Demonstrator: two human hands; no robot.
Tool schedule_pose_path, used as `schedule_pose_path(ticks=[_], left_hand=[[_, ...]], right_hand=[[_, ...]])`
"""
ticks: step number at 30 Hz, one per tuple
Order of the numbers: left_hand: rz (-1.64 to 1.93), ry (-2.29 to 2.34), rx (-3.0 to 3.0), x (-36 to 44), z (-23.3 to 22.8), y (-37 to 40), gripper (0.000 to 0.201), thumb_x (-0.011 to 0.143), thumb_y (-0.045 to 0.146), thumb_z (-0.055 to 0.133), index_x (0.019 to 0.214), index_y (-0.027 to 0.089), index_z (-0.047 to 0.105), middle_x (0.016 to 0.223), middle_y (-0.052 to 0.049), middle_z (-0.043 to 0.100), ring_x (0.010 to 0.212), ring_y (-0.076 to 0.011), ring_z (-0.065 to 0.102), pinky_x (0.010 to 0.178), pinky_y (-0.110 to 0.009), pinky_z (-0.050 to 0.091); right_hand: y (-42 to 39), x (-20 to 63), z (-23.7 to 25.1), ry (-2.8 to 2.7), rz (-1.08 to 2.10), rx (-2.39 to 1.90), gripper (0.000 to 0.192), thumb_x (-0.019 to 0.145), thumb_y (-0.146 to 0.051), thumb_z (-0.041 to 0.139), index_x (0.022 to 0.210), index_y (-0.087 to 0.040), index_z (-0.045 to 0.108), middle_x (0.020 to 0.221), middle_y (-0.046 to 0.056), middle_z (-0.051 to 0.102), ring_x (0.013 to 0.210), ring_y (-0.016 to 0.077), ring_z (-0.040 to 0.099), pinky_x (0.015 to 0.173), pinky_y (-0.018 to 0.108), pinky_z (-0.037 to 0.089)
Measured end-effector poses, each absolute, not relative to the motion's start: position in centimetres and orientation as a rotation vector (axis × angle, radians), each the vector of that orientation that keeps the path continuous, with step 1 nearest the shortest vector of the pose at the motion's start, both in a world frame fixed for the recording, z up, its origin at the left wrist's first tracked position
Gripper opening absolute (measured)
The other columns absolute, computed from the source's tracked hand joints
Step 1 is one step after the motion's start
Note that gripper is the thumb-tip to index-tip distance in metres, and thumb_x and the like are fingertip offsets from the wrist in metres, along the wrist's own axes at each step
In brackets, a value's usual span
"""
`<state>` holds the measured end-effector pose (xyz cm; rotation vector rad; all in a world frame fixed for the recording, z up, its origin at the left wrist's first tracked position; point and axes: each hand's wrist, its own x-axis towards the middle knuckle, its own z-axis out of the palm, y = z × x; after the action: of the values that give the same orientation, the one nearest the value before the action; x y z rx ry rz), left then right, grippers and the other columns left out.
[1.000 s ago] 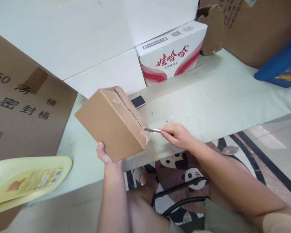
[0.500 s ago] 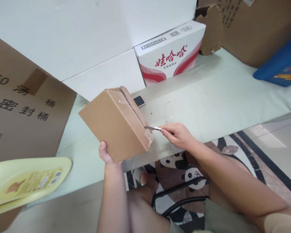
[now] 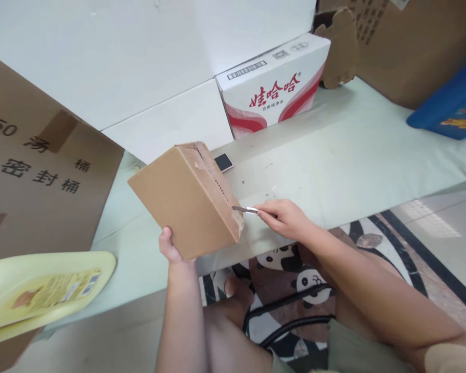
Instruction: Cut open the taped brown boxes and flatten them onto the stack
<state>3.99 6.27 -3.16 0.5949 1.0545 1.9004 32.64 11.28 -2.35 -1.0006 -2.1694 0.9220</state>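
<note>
My left hand [image 3: 168, 247] grips the near bottom corner of a small brown cardboard box [image 3: 182, 199], holding it tilted above the pale table [image 3: 334, 155]; most of the hand is hidden behind the box. My right hand [image 3: 285, 217] pinches a thin metal blade [image 3: 244, 209], its tip touching the near end of the box's taped, ragged top seam.
A phone [image 3: 223, 162] lies on the table just behind the box. A white and red carton [image 3: 274, 85] stands further back. A large brown carton [image 3: 34, 166] is at the left, a yellow plastic lid [image 3: 42, 290] at lower left, a blue item [image 3: 450, 103] and brown cartons [image 3: 411, 41] at right.
The box has turned slightly in my left hand, showing less of its seam face. The blade tip stays at the seam's near end.
</note>
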Motion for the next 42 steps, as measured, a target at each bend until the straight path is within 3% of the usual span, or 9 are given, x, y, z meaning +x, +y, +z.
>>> schedule_pose_path(ticks=[16, 23, 29, 38, 42], left_hand=[[1.936, 1.025, 0.633, 4.4, -2.8, 6.2, 0.042, 0.073, 0.054, 0.076, 0.104, 0.025, 0.074, 0.094, -0.001, 0.079, 0.087, -0.0225, 0.074, 0.076, -0.032, 0.06], [1.959, 0.86, 0.598, 4.7, -1.5, 6.8, 0.051, 0.077, 0.058, 0.072, 0.119, 0.029, 0.068, 0.127, -0.003, 0.072, 0.123, -0.0273, 0.064, 0.096, -0.039, 0.055], [1.972, 0.889, 0.597, 4.6, -1.7, 6.8, 0.046, 0.076, 0.052, 0.074, 0.113, 0.025, 0.072, 0.108, 0.002, 0.078, 0.102, -0.024, 0.069, 0.085, -0.034, 0.058], [1.957, 0.943, 0.641, 4.7, -1.6, 6.6, 0.051, 0.074, 0.057, 0.075, 0.113, 0.025, 0.07, 0.105, 0.0, 0.077, 0.11, -0.0261, 0.066, 0.087, -0.034, 0.056], [1.943, 1.022, 0.633, 4.4, -2.5, 6.5, 0.05, 0.074, 0.057, 0.075, 0.113, 0.025, 0.071, 0.102, -0.003, 0.077, 0.103, -0.0254, 0.069, 0.084, -0.033, 0.057]], right_hand=[[11.5, 33.1, -1.9, -2.193, 0.996, -0.875, 0.03, 0.1, -0.027, 0.046, 0.095, -0.018, 0.074, 0.066, 0.002, 0.063, 0.062, 0.0135, 0.056, 0.064, 0.024, 0.039], [11.0, 33.4, -2.5, -2.286, 0.976, -0.875, 0.03, 0.1, -0.028, 0.049, 0.101, -0.02, 0.078, 0.07, 0.003, 0.066, 0.06, 0.0124, 0.055, 0.061, 0.024, 0.037], [11.2, 33.1, -2.5, -2.107, 0.944, -0.901, 0.031, 0.099, -0.027, 0.049, 0.101, -0.018, 0.079, 0.073, 0.004, 0.071, 0.063, 0.0137, 0.06, 0.064, 0.024, 0.042], [11.3, 33.2, -2.0, -1.883, 0.896, -0.99, 0.029, 0.096, -0.028, 0.051, 0.089, -0.018, 0.077, 0.073, 0.004, 0.072, 0.06, 0.0134, 0.059, 0.061, 0.025, 0.044], [11.2, 33.1, -2.1, -1.901, 0.916, -0.985, 0.03, 0.097, -0.028, 0.049, 0.094, -0.017, 0.078, 0.073, 0.004, 0.072, 0.062, 0.0134, 0.06, 0.061, 0.024, 0.044]])
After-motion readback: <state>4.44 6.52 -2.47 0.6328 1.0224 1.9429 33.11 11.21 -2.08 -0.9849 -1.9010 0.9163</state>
